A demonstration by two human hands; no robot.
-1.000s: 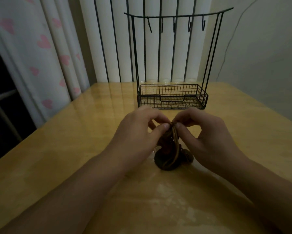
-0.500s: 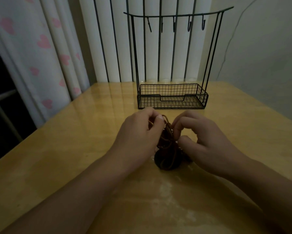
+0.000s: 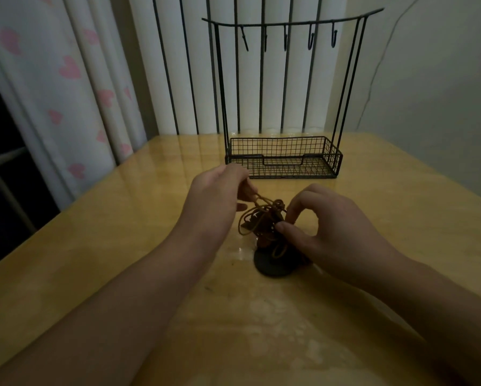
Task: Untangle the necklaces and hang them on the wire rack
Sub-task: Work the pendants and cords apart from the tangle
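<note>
A knot of brown cord necklaces (image 3: pixel 264 221) hangs between my hands just above the yellow table (image 3: pixel 122 246). A dark round pendant (image 3: pixel 272 267) from the tangle lies on the tabletop below. My left hand (image 3: pixel 219 196) pinches a cord strand and holds it up and to the left. My right hand (image 3: pixel 325 227) pinches the right side of the tangle between thumb and fingers. The black wire rack (image 3: pixel 283 160) stands behind, with a mesh basket at its base and several bare hooks (image 3: pixel 311 40) on its top bar.
White vertical blinds (image 3: pixel 272 79) hang directly behind the rack. A curtain with pink hearts (image 3: pixel 66 79) falls past the table's left edge. A pale wall (image 3: pixel 428 93) borders the right side. Bare tabletop lies to the left and in front of my forearms.
My left hand has pulled a cord strand up and to the left, drawing the tangle open. My right hand has shifted lower on the knot. The hands are further apart.
</note>
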